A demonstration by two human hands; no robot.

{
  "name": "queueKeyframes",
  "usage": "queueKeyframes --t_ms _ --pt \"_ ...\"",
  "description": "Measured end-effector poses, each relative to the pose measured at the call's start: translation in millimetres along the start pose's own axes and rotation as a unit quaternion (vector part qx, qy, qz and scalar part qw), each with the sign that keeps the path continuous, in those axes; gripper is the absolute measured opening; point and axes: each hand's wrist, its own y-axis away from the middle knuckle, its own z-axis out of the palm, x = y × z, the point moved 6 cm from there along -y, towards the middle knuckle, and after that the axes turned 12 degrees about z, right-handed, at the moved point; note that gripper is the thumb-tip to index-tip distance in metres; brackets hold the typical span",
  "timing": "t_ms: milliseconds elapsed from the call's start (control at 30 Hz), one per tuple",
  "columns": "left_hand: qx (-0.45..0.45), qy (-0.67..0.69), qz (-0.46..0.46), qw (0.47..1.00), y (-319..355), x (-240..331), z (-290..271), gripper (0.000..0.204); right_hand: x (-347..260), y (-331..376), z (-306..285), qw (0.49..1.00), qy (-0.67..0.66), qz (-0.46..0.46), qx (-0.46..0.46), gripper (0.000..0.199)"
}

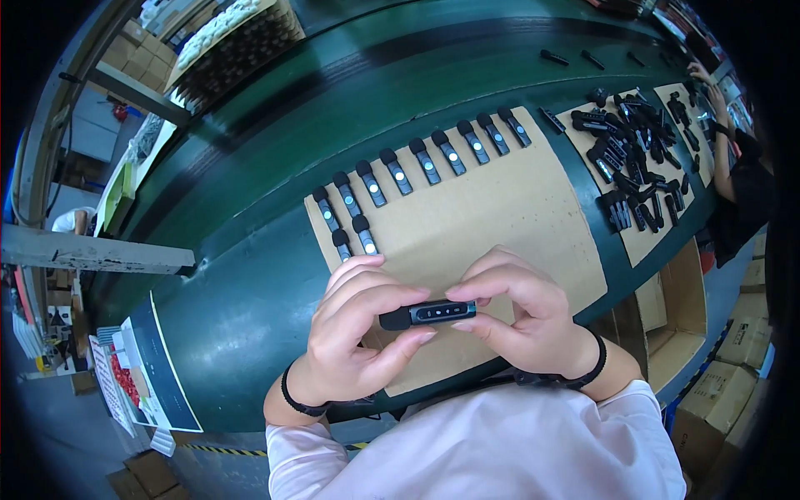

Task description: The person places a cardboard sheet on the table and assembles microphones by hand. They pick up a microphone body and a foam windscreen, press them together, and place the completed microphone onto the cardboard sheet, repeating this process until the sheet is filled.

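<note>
Both hands are pinching one small black device [427,313] between them, right over the near edge of the cardboard sheet [517,217]. The left hand [354,333] has its fingers clamped around the left end, thumb underneath and fingertips on top. The right hand [521,317] grips the right end the same way, fingers curled over it. The device lies flat and sideways, with a greyish panel facing up that has a couple of little light dots on it. Each wrist wears a black band.

The cardboard sheet sits on a dark green conveyor belt [250,308] that curves across the whole view. Along the sheet's far edge there's a tidy row of the same devices [417,162], side by side, each with a small pale round dot on top. Two more [354,239] sit just below that row, at its left end, near the sheet's left corner and just beyond the left hand's fingertips.

Further right on the belt, a second cardboard sheet carries a messy heap of black parts [633,154], well apart from the hands. A few loose black pieces [554,57] lie on the bare belt beyond that. Another person [737,183] in dark clothes is at the far right edge, arm reaching toward the pile. Stacked cardboard boxes [737,350] stand on the floor at lower right, and some printed sheets [137,367] lie at the belt's left end.
</note>
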Motion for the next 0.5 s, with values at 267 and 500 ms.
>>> queueKeyframes --t_ms 267,500 --pt "-0.006 -0.026 0.048 0.999 2.9 -0.3 -2.6 0.030 -0.9 -1.3 2.2 0.999 -0.003 0.032 -0.002 0.030" --pt "0.017 0.004 0.021 1.000 -0.1 0.8 -2.9 0.031 8.5 1.8 4.6 0.998 -0.029 0.059 0.001 0.027"
